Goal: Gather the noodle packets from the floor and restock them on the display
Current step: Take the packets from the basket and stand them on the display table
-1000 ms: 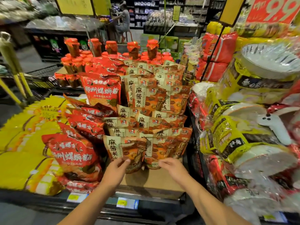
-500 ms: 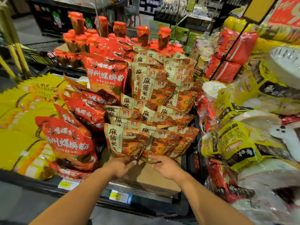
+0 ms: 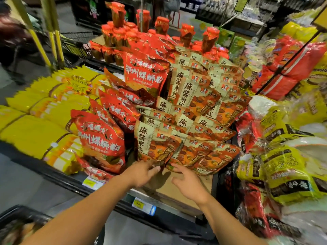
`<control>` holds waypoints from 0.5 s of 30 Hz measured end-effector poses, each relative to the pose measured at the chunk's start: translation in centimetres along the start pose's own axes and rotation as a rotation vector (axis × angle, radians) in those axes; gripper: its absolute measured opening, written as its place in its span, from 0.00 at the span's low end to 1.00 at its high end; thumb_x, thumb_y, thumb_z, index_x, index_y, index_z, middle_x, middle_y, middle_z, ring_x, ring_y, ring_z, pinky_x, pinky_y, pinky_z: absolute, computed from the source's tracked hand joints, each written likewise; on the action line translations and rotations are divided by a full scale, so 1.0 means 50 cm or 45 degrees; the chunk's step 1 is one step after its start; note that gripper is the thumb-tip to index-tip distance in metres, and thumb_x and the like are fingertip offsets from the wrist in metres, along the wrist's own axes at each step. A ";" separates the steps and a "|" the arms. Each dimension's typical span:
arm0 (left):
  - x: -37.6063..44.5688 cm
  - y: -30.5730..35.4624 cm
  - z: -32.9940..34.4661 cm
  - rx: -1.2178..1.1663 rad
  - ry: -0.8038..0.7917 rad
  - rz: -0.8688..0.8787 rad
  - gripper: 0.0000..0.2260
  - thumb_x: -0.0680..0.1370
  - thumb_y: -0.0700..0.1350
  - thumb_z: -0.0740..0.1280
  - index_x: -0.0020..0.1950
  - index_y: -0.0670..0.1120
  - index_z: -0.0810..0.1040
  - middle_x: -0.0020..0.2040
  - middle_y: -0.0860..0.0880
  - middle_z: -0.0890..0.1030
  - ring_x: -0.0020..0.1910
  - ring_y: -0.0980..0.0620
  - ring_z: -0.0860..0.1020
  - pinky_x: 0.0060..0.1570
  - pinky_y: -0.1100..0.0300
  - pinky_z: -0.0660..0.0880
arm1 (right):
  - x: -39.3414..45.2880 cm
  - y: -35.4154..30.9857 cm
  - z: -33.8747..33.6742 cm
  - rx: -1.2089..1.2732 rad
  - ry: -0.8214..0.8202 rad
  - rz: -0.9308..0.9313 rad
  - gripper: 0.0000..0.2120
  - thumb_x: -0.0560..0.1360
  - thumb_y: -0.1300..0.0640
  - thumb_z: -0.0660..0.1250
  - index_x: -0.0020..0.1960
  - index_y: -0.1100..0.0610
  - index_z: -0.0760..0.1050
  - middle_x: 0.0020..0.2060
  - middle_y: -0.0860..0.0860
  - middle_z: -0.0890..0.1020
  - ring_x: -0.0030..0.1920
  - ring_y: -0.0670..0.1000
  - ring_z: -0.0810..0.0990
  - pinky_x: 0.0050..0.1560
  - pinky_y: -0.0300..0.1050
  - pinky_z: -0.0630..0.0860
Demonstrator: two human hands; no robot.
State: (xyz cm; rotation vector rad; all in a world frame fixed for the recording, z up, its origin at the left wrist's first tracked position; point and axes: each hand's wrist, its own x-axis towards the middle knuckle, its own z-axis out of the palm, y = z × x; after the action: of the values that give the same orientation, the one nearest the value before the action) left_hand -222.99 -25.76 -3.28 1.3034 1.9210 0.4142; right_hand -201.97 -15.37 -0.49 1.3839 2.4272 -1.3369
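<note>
Two bare forearms, no sleeves, left hand (image 3: 141, 175), right hand (image 3: 189, 185)

Just beyond my left hand (image 3: 141, 174), the front noodle packet (image 3: 155, 144) is beige with black characters and an orange-brown bowl picture. The packets stacked behind it (image 3: 198, 96) repeat this pattern. Left of my left hand, the packets (image 3: 100, 138) are red with white characters. Further left, the bundles (image 3: 35, 128) are plain yellow. Under my right hand (image 3: 189, 186), the cardboard box (image 3: 177, 197) is brown. Right of it, the bags (image 3: 283, 170) are yellow with black bands. Far ahead, the jars (image 3: 117, 13) have red caps.
</note>
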 end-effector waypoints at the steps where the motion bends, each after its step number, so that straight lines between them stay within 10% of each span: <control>1: -0.024 0.008 -0.016 -0.058 0.045 0.052 0.31 0.79 0.70 0.51 0.77 0.57 0.69 0.75 0.50 0.75 0.74 0.46 0.72 0.71 0.51 0.70 | -0.020 -0.023 0.004 0.045 0.055 -0.032 0.27 0.80 0.52 0.69 0.77 0.42 0.68 0.68 0.40 0.77 0.69 0.44 0.75 0.69 0.42 0.69; 5: -0.162 0.024 -0.086 -0.300 0.305 0.170 0.23 0.84 0.62 0.58 0.79 0.61 0.66 0.74 0.57 0.72 0.71 0.58 0.71 0.68 0.60 0.68 | -0.087 -0.118 0.039 0.196 0.217 -0.209 0.22 0.80 0.47 0.69 0.72 0.37 0.71 0.63 0.30 0.77 0.65 0.35 0.74 0.68 0.45 0.72; 10: -0.419 -0.066 -0.159 -0.475 0.847 0.219 0.22 0.83 0.61 0.60 0.76 0.59 0.71 0.71 0.61 0.75 0.72 0.59 0.72 0.68 0.63 0.68 | -0.140 -0.264 0.148 0.304 0.131 -0.494 0.20 0.81 0.50 0.69 0.69 0.32 0.71 0.63 0.23 0.72 0.64 0.26 0.70 0.52 0.23 0.71; 15: -0.631 -0.309 -0.134 -0.684 1.234 -0.206 0.27 0.79 0.66 0.58 0.77 0.58 0.68 0.73 0.61 0.74 0.71 0.56 0.74 0.68 0.44 0.73 | -0.138 -0.400 0.332 0.164 -0.089 -0.711 0.24 0.81 0.43 0.66 0.76 0.36 0.66 0.74 0.28 0.65 0.76 0.34 0.63 0.73 0.37 0.64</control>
State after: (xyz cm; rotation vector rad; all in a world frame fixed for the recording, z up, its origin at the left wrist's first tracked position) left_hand -232.04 -59.54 4.19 0.5942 2.3703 1.5630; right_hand -218.02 -36.20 5.14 0.6674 2.8388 -1.6277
